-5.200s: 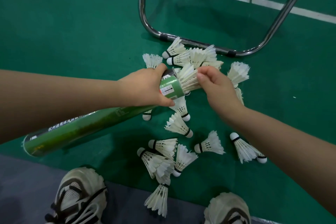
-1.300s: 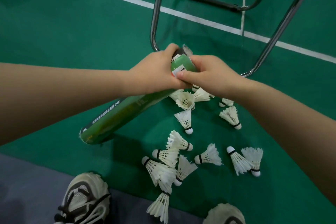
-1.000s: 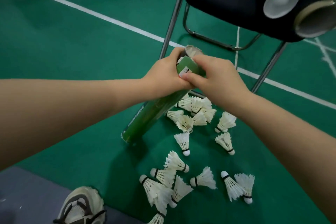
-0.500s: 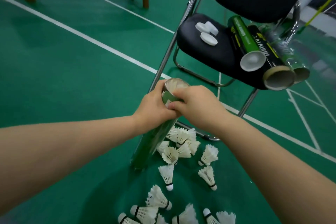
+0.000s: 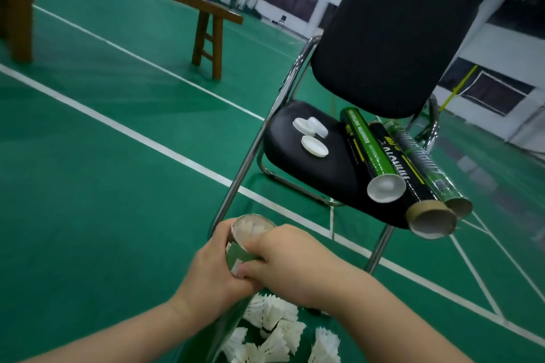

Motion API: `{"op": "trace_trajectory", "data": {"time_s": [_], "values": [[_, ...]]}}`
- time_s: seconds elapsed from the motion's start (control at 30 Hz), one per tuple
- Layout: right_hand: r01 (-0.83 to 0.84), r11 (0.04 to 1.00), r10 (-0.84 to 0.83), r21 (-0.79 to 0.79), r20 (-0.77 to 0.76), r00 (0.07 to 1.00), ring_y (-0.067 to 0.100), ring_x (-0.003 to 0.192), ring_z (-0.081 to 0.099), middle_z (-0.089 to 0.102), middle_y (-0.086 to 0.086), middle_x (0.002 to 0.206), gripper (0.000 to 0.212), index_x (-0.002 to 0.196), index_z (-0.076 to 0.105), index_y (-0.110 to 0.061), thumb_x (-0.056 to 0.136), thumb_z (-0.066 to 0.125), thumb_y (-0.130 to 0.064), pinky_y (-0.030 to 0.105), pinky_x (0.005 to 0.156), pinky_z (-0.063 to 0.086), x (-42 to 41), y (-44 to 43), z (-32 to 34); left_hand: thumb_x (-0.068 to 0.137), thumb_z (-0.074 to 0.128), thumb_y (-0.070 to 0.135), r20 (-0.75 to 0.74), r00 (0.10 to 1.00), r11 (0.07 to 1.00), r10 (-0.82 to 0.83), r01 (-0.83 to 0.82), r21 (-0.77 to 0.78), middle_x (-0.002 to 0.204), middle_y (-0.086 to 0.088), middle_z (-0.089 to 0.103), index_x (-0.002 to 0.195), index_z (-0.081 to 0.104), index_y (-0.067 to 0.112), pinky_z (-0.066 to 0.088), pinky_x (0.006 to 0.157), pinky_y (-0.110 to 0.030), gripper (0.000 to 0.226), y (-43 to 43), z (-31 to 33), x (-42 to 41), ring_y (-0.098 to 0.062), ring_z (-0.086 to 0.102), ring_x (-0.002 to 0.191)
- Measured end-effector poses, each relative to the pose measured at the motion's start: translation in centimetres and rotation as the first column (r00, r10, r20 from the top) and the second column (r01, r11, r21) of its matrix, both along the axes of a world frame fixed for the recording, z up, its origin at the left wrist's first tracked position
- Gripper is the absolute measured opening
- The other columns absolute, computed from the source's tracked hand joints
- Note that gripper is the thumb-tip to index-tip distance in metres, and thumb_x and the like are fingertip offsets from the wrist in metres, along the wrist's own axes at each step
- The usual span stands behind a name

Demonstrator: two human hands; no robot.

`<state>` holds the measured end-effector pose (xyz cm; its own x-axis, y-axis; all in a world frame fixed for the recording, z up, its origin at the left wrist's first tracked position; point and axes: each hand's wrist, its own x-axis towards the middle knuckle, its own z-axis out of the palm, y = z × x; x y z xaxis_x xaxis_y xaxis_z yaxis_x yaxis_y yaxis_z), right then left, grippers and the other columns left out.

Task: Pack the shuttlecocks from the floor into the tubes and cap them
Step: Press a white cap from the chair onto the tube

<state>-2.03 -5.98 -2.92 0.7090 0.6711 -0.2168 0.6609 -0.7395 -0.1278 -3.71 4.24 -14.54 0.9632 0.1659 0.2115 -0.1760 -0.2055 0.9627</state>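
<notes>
Both hands wrapped round the green tube (image 5: 236,253) just in front of the chair (image 5: 309,162) — left hand (image 5: 211,277) and right hand (image 5: 290,262) gripping near its open mouth — loose shuttlecocks (image 5: 274,330) on floor below.

Left arm: bare forearm enters from 7 o'clock.
Left hand (image 5: 211,272): fingers curled round the green tube (image 5: 236,255), thumb up near its rim.
Right arm: bare forearm enters from 5 o'clock.
Right hand (image 5: 290,265): grips the same tube, fingertips touching the left hand.
</notes>
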Motion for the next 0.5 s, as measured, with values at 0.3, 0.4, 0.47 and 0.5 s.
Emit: {"op": "trace_trajectory", "data": {"time_s": [0.3,0.4,0.47,0.5], "values": [[0.095,0.995,-0.096,-0.006,-0.051,0.994,0.029,0.092,0.057,0.062,0.009,0.1,0.027,0.106,0.059,-0.015,0.089,0.054,-0.036,0.035,0.082,0.049,2.4,0.4,0.1,0.041,0.049,0.051,-0.011,1.0,1.0,-0.004,0.004,0.01,0.09,0.016,0.06,0.097,0.041,0.044,0.043,0.062,-0.01,0.057,0.1,0.3,2.2,0.007,0.056,0.079],[0.092,0.996,-0.091,0.018,-0.038,0.995,0.025,0.084,0.053,0.055,0.003,0.083,0.014,0.09,0.057,-0.019,0.088,0.054,-0.033,0.031,0.071,0.045,3.1,0.6,-0.1,0.042,0.05,0.052,-0.009,1.0,1.0,0.012,-0.012,0.018,0.093,0.016,0.061,0.097,0.04,0.046,0.046,0.068,-0.017,0.056,0.2,0.0,3.1,0.0,0.058,0.084],[0.087,0.996,-0.087,0.032,-0.026,0.996,0.023,0.08,0.051,0.05,0.001,0.076,0.01,0.085,0.054,-0.023,0.088,0.054,-0.031,0.031,0.067,0.041,3.4,0.5,-0.2,0.043,0.05,0.052,-0.011,1.0,1.0,0.02,-0.019,0.019,0.093,0.015,0.061,0.096,0.04,0.046,0.046,0.069,-0.021,0.055,0.2,-0.1,3.5,-0.003,0.059,0.085],[0.086,0.996,-0.085,0.04,-0.022,0.996,0.023,0.08,0.051,0.05,0.001,0.075,0.009,0.085,0.055,-0.023,0.088,0.054,-0.031,0.031,0.067,0.04,3.5,0.5,-0.3,0.044,0.05,0.052,-0.013,1.0,1.0,0.019,-0.018,0.02,0.092,0.015,0.061,0.096,0.04,0.046,0.046,0.067,-0.019,0.054,0.2,-0.2,3.7,-0.002,0.059,0.084]]}}
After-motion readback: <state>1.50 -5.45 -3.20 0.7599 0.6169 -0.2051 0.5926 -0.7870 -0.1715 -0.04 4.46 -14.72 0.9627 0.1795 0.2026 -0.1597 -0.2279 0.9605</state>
